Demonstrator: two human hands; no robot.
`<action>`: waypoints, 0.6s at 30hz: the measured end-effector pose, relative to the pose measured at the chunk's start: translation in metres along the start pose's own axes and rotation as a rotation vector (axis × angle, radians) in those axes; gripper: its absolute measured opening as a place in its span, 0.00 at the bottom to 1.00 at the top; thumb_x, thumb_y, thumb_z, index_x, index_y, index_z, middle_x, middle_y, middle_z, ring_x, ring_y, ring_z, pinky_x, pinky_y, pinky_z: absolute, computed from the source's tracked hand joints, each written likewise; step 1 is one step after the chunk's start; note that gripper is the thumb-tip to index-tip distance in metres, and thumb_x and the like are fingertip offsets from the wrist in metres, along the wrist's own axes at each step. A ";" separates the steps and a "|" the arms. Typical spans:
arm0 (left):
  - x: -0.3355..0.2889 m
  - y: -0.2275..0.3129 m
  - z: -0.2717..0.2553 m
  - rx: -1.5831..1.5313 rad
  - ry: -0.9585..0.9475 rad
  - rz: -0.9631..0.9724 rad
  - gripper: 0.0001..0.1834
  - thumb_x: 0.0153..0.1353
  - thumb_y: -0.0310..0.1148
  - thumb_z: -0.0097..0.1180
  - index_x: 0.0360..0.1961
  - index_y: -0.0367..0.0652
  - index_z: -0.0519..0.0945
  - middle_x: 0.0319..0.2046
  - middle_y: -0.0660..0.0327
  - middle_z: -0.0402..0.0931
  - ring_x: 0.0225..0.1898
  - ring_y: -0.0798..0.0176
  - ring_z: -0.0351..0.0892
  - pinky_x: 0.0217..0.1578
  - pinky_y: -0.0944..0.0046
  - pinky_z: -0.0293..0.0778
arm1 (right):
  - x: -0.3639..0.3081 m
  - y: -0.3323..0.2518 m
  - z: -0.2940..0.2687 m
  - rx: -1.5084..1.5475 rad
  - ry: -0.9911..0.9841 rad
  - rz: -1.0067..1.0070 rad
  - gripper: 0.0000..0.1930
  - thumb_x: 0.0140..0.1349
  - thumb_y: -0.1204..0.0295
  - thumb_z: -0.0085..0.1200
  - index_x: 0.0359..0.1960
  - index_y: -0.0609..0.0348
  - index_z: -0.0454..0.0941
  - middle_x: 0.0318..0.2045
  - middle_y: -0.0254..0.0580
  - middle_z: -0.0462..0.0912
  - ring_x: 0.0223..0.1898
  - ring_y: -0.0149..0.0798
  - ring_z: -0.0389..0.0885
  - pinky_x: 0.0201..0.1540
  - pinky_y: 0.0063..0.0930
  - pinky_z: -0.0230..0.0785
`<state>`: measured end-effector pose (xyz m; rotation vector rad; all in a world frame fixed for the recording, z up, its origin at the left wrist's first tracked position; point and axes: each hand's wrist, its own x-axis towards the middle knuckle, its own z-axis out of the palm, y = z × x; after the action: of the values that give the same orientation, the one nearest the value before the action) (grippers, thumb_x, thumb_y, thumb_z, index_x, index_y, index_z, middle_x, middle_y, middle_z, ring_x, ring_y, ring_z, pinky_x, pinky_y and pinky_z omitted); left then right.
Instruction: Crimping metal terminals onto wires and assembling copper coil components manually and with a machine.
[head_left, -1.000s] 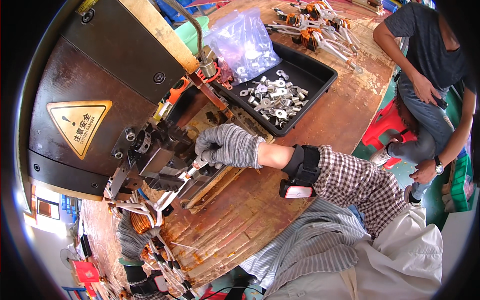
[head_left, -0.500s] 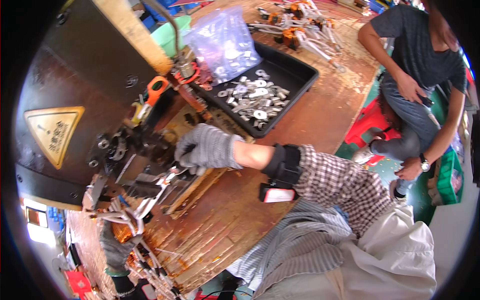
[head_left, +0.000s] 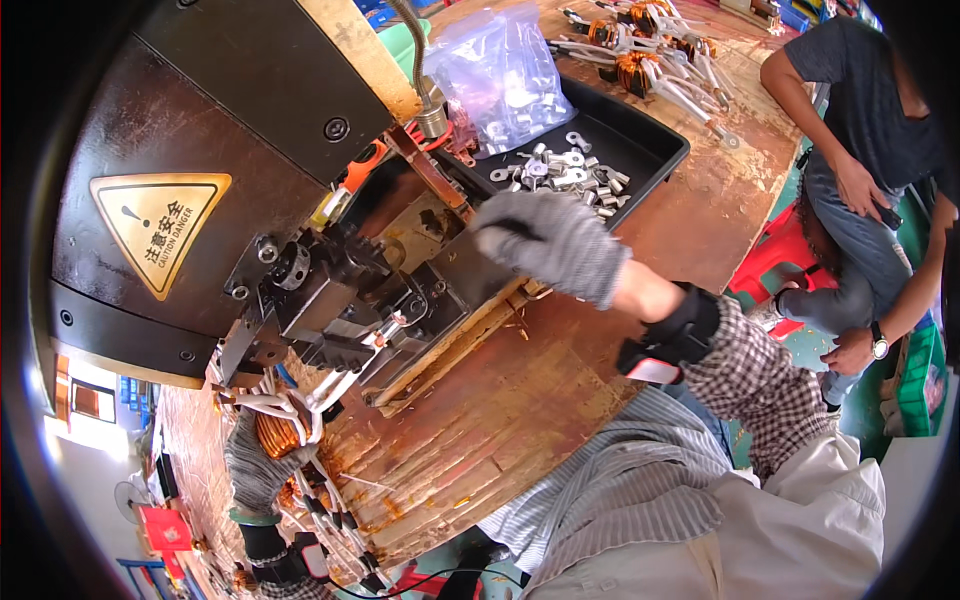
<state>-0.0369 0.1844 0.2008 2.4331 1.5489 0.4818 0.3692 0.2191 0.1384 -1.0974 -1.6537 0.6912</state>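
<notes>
My left hand (head_left: pixel 255 468), in a grey knit glove, is closed around a copper-wound coil (head_left: pixel 280 432) at the lower left. White leads (head_left: pixel 335 388) run from the coil up toward the jaws of a dark metal press (head_left: pixel 335 290). One lead's silvery end (head_left: pixel 392 328) lies at the press tooling. My right hand (head_left: pixel 555 245), gloved likewise, hovers between the press and a black tray (head_left: pixel 655 160). Its fingers are loosely curled, with nothing visible in them; the fingertips are slightly blurred. Silver ring terminals (head_left: pixel 570 175) lie heaped in the tray, partly hidden behind this hand.
A clear plastic bag (head_left: pixel 500 80) of terminals rests over the tray. More coils with white leads (head_left: pixel 640 70) lie at the far side of the wooden table (head_left: pixel 470 430). Orange-handled scissors (head_left: pixel 362 165) sit behind the press. A seated person (head_left: pixel 850 130) is at the right.
My right hand has left the lead's end at the press and moved right, toward the tray. My left hand still holds the coil. The whole view has shifted somewhat.
</notes>
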 end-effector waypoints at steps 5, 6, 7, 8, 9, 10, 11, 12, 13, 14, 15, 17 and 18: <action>-0.012 0.020 -0.010 -0.131 0.014 -0.112 0.35 0.32 0.26 0.70 0.46 0.40 0.69 0.42 0.61 0.72 0.43 0.63 0.72 0.47 0.65 0.69 | -0.022 0.041 -0.038 -0.209 0.222 0.036 0.07 0.56 0.76 0.52 0.35 0.63 0.75 0.29 0.36 0.77 0.32 0.25 0.72 0.36 0.22 0.68; -0.007 0.013 -0.008 -0.091 -0.007 -0.092 0.35 0.32 0.27 0.71 0.46 0.41 0.69 0.41 0.61 0.72 0.43 0.63 0.72 0.47 0.65 0.69 | -0.026 0.049 -0.048 -0.238 0.230 0.091 0.06 0.56 0.77 0.52 0.35 0.64 0.75 0.29 0.34 0.77 0.32 0.24 0.71 0.36 0.22 0.68; 0.002 0.006 -0.004 -0.057 -0.032 -0.066 0.35 0.33 0.28 0.71 0.46 0.41 0.69 0.41 0.61 0.72 0.43 0.63 0.71 0.47 0.64 0.68 | -0.031 0.058 -0.059 -0.185 0.241 0.109 0.07 0.56 0.77 0.51 0.36 0.64 0.75 0.29 0.32 0.77 0.32 0.24 0.71 0.37 0.20 0.68; 0.004 0.011 -0.002 -0.132 -0.022 -0.087 0.35 0.32 0.28 0.71 0.46 0.41 0.69 0.41 0.60 0.72 0.43 0.63 0.72 0.46 0.64 0.68 | -0.033 0.069 -0.062 -0.135 0.243 0.121 0.07 0.56 0.77 0.51 0.37 0.65 0.75 0.29 0.31 0.77 0.32 0.23 0.71 0.37 0.20 0.68; 0.003 0.010 -0.002 -0.158 -0.013 -0.091 0.36 0.32 0.28 0.71 0.47 0.40 0.69 0.41 0.60 0.72 0.43 0.63 0.72 0.46 0.64 0.68 | -0.034 0.079 -0.061 -0.085 0.244 0.133 0.08 0.57 0.76 0.51 0.37 0.65 0.75 0.29 0.31 0.77 0.32 0.23 0.71 0.38 0.19 0.68; 0.002 0.010 -0.004 -0.130 0.003 -0.064 0.36 0.31 0.28 0.71 0.46 0.40 0.69 0.41 0.59 0.72 0.43 0.62 0.72 0.46 0.63 0.68 | -0.034 0.078 -0.059 -0.123 0.273 0.099 0.08 0.54 0.73 0.53 0.35 0.62 0.76 0.29 0.39 0.78 0.31 0.34 0.74 0.36 0.25 0.69; -0.001 0.011 -0.005 -0.102 0.019 -0.037 0.36 0.31 0.28 0.71 0.46 0.40 0.69 0.41 0.59 0.72 0.43 0.62 0.72 0.46 0.63 0.68 | -0.032 0.077 -0.056 -0.161 0.302 0.064 0.08 0.52 0.71 0.55 0.32 0.60 0.77 0.28 0.47 0.78 0.30 0.44 0.78 0.35 0.30 0.69; -0.004 0.013 -0.005 -0.133 0.043 -0.062 0.36 0.31 0.31 0.72 0.46 0.41 0.69 0.40 0.58 0.73 0.43 0.61 0.73 0.46 0.63 0.69 | -0.033 0.074 -0.057 -0.241 0.292 0.042 0.08 0.51 0.70 0.55 0.32 0.59 0.77 0.28 0.46 0.78 0.31 0.45 0.78 0.35 0.30 0.70; -0.004 0.008 -0.006 -0.121 0.047 -0.068 0.36 0.31 0.31 0.72 0.46 0.41 0.69 0.40 0.58 0.73 0.43 0.61 0.73 0.46 0.63 0.69 | -0.031 0.074 -0.055 -0.228 0.290 0.036 0.08 0.51 0.70 0.55 0.32 0.59 0.77 0.28 0.46 0.78 0.31 0.45 0.78 0.35 0.30 0.70; -0.003 -0.001 -0.005 -0.122 -0.027 -0.107 0.39 0.32 0.32 0.72 0.49 0.38 0.67 0.42 0.58 0.72 0.45 0.61 0.72 0.47 0.64 0.67 | -0.032 0.074 -0.055 -0.290 0.304 0.037 0.08 0.51 0.70 0.56 0.32 0.59 0.77 0.28 0.45 0.78 0.31 0.45 0.78 0.35 0.31 0.70; -0.003 -0.006 -0.007 -0.124 -0.100 -0.147 0.42 0.32 0.34 0.71 0.52 0.36 0.65 0.44 0.58 0.71 0.46 0.62 0.70 0.49 0.64 0.66 | -0.032 0.074 -0.054 -0.352 0.317 0.038 0.08 0.51 0.70 0.56 0.32 0.58 0.78 0.28 0.45 0.78 0.32 0.45 0.77 0.35 0.31 0.70; 0.000 -0.003 -0.005 -0.150 -0.099 -0.165 0.43 0.32 0.35 0.72 0.52 0.37 0.65 0.44 0.60 0.71 0.47 0.63 0.70 0.49 0.64 0.66 | -0.031 0.071 -0.053 -0.447 0.314 0.024 0.07 0.51 0.69 0.55 0.31 0.57 0.78 0.28 0.44 0.78 0.32 0.46 0.77 0.36 0.33 0.69; -0.001 -0.008 -0.005 -0.177 -0.086 -0.155 0.44 0.32 0.37 0.73 0.52 0.37 0.65 0.44 0.59 0.71 0.47 0.62 0.70 0.49 0.64 0.65 | -0.030 0.072 -0.051 -0.523 0.310 -0.012 0.07 0.51 0.69 0.54 0.30 0.56 0.78 0.28 0.44 0.78 0.32 0.46 0.77 0.36 0.34 0.69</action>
<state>-0.0458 0.1869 0.2022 2.1546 1.5728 0.4582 0.4443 0.2193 0.0834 -1.4744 -1.6024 0.0595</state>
